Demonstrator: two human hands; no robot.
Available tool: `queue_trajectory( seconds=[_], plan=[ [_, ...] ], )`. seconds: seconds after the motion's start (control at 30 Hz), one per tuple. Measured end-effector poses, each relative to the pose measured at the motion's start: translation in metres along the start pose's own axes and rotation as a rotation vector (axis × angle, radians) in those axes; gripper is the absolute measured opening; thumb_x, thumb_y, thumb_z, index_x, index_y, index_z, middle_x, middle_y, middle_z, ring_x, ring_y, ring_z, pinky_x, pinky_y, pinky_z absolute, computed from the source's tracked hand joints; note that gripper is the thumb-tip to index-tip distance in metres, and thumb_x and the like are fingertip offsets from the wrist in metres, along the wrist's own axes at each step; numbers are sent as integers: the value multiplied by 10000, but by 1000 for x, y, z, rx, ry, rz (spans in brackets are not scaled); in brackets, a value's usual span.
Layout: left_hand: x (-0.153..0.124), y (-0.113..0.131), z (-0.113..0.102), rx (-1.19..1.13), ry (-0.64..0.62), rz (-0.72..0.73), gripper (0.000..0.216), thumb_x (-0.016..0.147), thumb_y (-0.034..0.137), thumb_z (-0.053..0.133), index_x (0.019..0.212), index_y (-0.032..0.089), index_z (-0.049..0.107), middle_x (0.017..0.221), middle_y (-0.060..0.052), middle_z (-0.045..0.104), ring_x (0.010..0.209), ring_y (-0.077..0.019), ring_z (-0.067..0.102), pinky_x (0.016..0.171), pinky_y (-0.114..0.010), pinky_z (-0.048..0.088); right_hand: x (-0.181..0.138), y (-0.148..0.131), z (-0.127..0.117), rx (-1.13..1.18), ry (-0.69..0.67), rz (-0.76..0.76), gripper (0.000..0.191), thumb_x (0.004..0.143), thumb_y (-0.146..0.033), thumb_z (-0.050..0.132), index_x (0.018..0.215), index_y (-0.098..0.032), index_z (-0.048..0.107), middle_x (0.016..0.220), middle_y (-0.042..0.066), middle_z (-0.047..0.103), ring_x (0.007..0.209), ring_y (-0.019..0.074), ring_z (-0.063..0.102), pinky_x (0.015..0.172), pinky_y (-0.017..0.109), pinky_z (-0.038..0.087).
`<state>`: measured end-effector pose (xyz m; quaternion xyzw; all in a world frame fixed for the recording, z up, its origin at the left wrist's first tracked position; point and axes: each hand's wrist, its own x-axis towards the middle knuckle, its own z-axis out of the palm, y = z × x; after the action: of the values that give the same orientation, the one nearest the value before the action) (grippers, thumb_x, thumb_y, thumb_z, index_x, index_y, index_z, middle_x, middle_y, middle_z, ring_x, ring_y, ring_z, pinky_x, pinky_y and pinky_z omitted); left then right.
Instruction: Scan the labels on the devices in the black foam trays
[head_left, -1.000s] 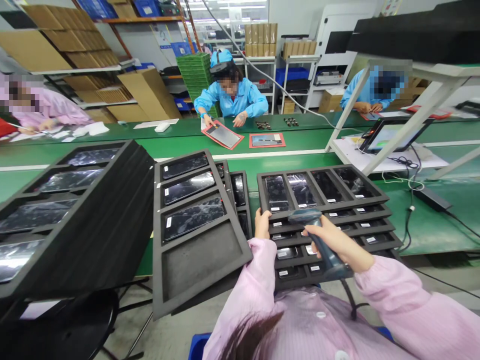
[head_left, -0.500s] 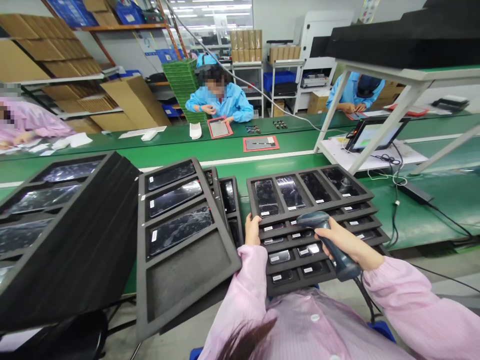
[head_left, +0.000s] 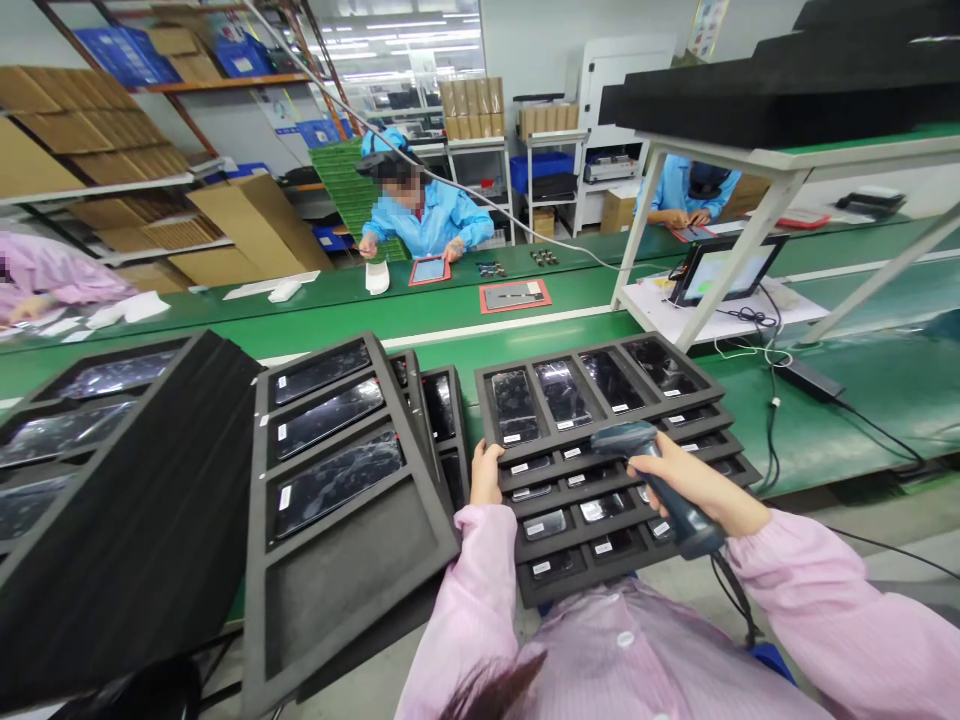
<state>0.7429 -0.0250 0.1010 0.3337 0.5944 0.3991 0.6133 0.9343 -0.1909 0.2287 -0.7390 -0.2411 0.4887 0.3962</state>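
My right hand is wrapped around the handle of a dark barcode scanner, its head angled to the left above the front of a stack of black foam trays. The top foam tray holds several dark phone screens with small white labels. Lower trays stick out toward me in steps, showing the labelled ends of more screens. At the left corner of the stack, my left hand grips a tray edge, thumb on top and the other fingers mostly hidden.
Left of me, another tray lies tilted with three screens and one bare slot. A tall slanted tray stack stands farther left. Beyond the green bench, co-workers in blue sit. A monitor stands at right under a white rack.
The view has shifted, so the trays appear farther left. The scanner sits slightly more to the right over the stack. Across the bench, a co-worker's hand has moved to a white container.
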Motion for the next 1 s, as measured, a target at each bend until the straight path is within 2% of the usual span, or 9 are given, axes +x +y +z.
queue_trajectory(
  seconds=[0.1,0.2,0.4,0.6,0.77,0.87,1.0],
  plan=[
    [-7,10,2,-26,-9,-66,358,556,139,537,909,178,575,818,-30,595,806,-187,568,724,-295,453,8,1,-28,-34,89,38,281,782,-208,543,986,-221,350,781,-14,608,354,97,522,303,211,426],
    [-12,17,3,-49,-25,-99,293,553,137,513,838,184,563,748,-16,578,729,-176,552,642,-280,442,12,4,-49,-37,123,48,243,806,-206,515,974,-226,340,729,-36,585,340,98,508,303,219,426],
    [-14,19,4,-59,-20,-109,233,530,147,514,757,200,528,678,13,548,681,-160,539,597,-258,432,12,10,-52,-6,82,67,216,810,-202,488,934,-232,314,690,-64,551,328,90,485,302,220,417],
    [-20,21,4,-54,-31,-89,220,506,163,519,723,199,531,642,27,520,636,-141,496,569,-238,409,4,11,-60,33,61,-31,222,782,-243,498,920,-231,324,709,-66,545,352,70,478,316,199,401],
    [-24,24,6,-55,-11,-91,201,485,182,519,685,199,521,616,26,501,597,-136,473,526,-232,389,6,11,-70,40,24,32,263,746,-237,502,922,-235,308,693,-69,544,338,87,480,307,216,403],
    [-26,26,9,-53,4,-101,183,474,189,522,657,198,508,588,34,480,555,-128,453,494,-230,371,9,10,-81,43,22,2,282,743,-237,519,941,-232,319,729,-52,565,354,91,503,309,212,402],
    [-27,28,11,-57,28,-113,183,465,174,519,647,195,518,589,31,490,549,-127,454,493,-230,374,12,11,-112,-13,123,4,281,757,-201,521,966,-220,334,769,-22,585,356,96,517,300,216,402]
  ],
)
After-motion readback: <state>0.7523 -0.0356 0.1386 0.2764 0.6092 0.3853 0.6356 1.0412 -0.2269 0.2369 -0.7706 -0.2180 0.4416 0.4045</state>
